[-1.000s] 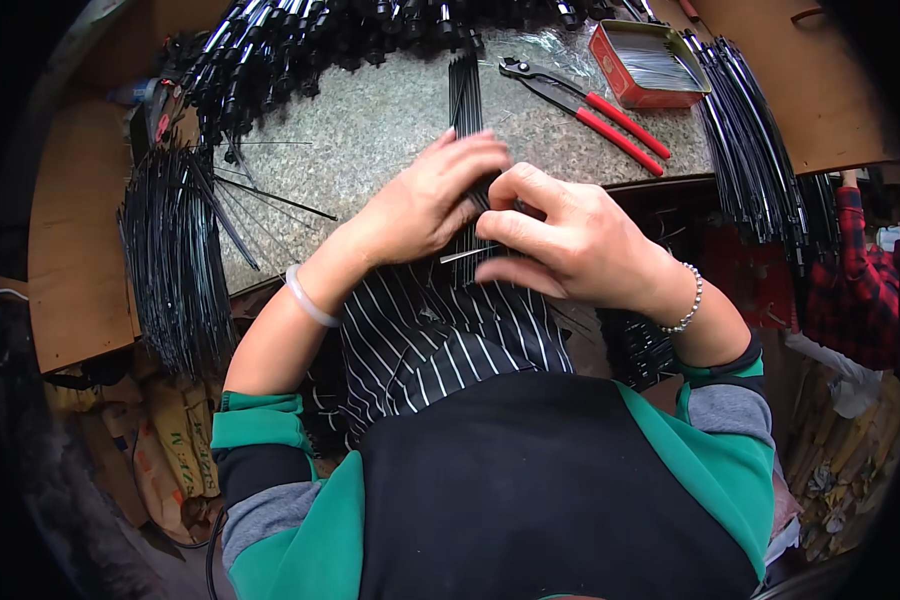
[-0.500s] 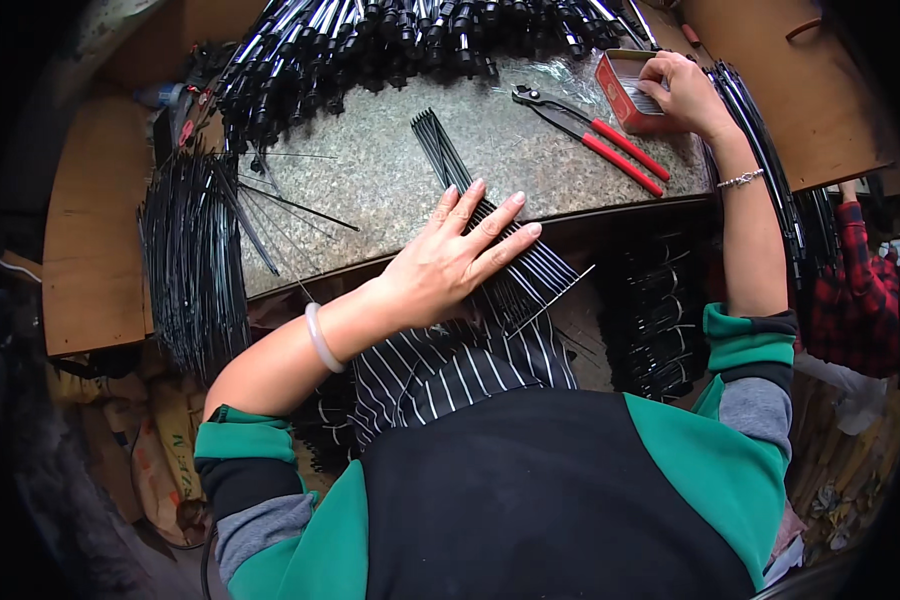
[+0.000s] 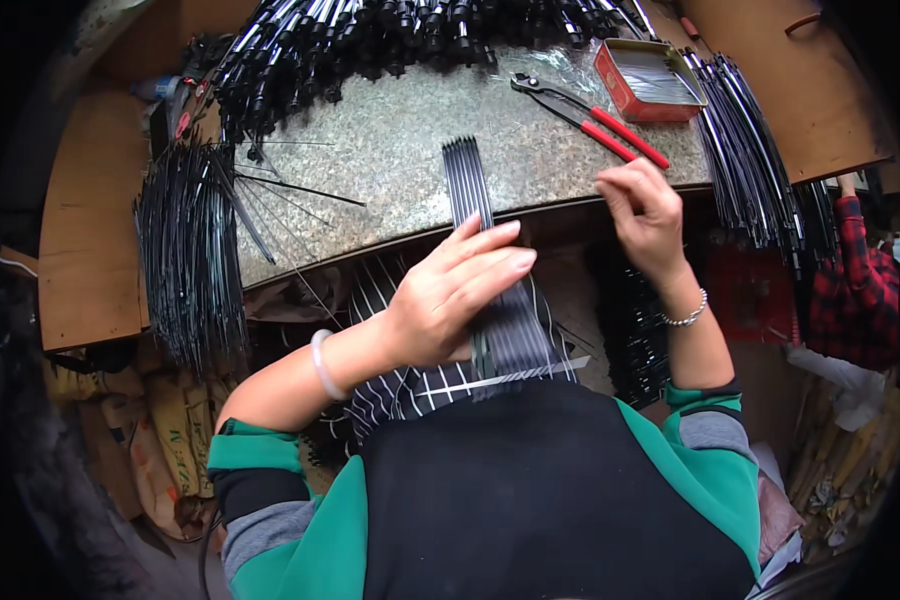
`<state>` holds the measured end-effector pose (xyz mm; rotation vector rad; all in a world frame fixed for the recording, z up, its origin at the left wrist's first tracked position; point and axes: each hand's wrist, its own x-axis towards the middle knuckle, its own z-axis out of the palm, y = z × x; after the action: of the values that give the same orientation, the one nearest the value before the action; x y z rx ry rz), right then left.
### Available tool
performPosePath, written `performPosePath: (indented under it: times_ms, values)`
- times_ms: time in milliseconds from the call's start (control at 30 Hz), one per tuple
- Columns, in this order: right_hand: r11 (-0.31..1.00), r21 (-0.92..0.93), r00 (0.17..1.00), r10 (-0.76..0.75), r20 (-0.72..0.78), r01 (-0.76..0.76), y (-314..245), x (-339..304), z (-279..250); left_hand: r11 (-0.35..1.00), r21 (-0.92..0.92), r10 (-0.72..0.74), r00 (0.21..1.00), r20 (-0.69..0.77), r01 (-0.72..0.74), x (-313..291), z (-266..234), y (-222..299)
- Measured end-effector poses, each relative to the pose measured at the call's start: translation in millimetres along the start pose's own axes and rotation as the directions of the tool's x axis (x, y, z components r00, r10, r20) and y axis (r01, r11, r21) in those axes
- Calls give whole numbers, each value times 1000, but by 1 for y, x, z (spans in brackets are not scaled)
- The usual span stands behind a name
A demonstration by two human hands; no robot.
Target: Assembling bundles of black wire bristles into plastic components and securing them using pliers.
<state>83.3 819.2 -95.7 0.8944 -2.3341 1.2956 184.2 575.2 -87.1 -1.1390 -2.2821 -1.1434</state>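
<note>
My left hand [image 3: 455, 290] lies over a flat row of thin black rods [image 3: 467, 180], fingers stretched across them and thumb side tucked low, holding them. The rods' far ends rest on the stone-patterned tabletop [image 3: 370, 150]; their near part reaches over the table edge toward my lap and is blurred. A narrow pale strip [image 3: 510, 377] crosses their near end. To the right, my right hand [image 3: 648, 215] is raised in a pinch in front of the table edge; whatever its fingertips hold is too small to make out. Beyond it lie red-handled pliers [image 3: 590, 125] and a red tin [image 3: 620, 90] of thin silvery pieces.
Black rods with thick ends [image 3: 370, 45] are heaped along the back. Bundles of thin black strands hang at the left edge [image 3: 185, 250] and black rods at the right edge [image 3: 755, 160]. A person in a red-and-black checked garment [image 3: 855, 290] is at far right.
My right hand has left the red tin and come back toward me, fingertips pinched. My left hand has drawn the rods nearer and turned them more upright in view.
</note>
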Motion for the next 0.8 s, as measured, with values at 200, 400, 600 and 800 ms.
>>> performPosePath:
  times_ms: [200, 400, 600, 800]
  values:
    - [947, -222, 970, -242, -17, 233, -4, -19, 34, 980, -190, -52, 996, 77, 66, -12, -31, 26]
    - [932, -281, 969, -245, -18, 231, -4, -20, 47, 982, -152, -84, 982, 166, 110, -32, -43, 16]
    - [925, -329, 975, -219, -48, 191, -2, -28, 57, 997, -67, -16, 957, 289, 37, -34, -53, 7]
    - [918, -350, 975, -218, -52, 186, -5, -26, 58, 999, -47, 12, 944, 329, 3, -38, -57, -1]
